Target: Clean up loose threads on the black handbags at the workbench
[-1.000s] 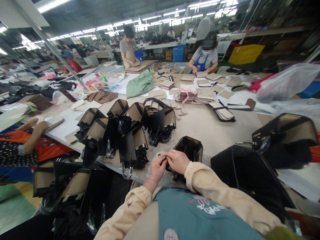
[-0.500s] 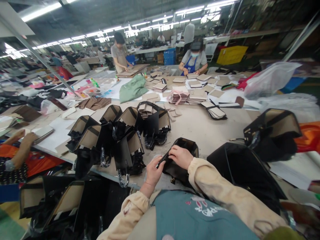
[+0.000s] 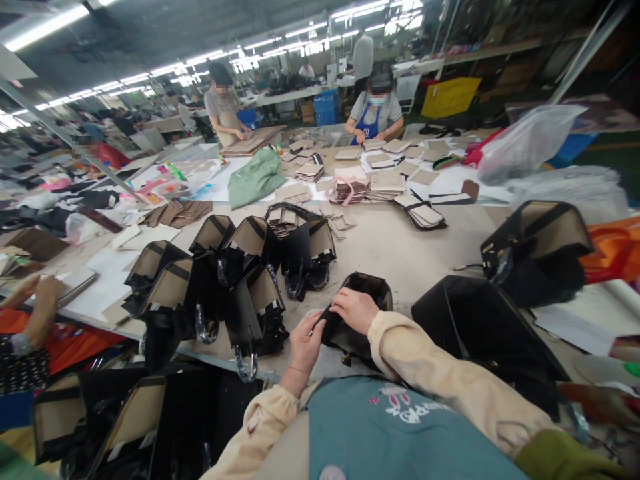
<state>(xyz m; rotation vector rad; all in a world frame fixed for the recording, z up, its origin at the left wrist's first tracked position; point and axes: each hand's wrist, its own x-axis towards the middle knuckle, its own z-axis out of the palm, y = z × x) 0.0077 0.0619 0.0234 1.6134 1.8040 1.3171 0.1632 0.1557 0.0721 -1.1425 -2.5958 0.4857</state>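
Observation:
A black handbag [image 3: 357, 340] stands on the table right in front of me, its top opening facing up. My left hand [image 3: 305, 343] grips its left upper edge, the thumb on the inner side and the fingers around the outside. Over the same edge, my right hand [image 3: 354, 310] pinches the rim with bent fingers, a little farther along. A small metal fitting shows low on the bag's front. Close on the left stands another black bag [image 3: 245, 310] with a beige inside and a plastic-wrapped handle.
Several black bags crowd the table to the left; a large black bag [image 3: 480, 327] and a beige-lined one [image 3: 537, 247] stand right. Board stacks [image 3: 385, 185] and a green cloth [image 3: 256, 177] lie farther back. Co-workers sit or stand across the table; another person's hands [image 3: 43, 293] are at left.
The view has turned slightly, so the surroundings shift left in the picture. Both hands keep their hold on the bag's edge with hardly any movement.

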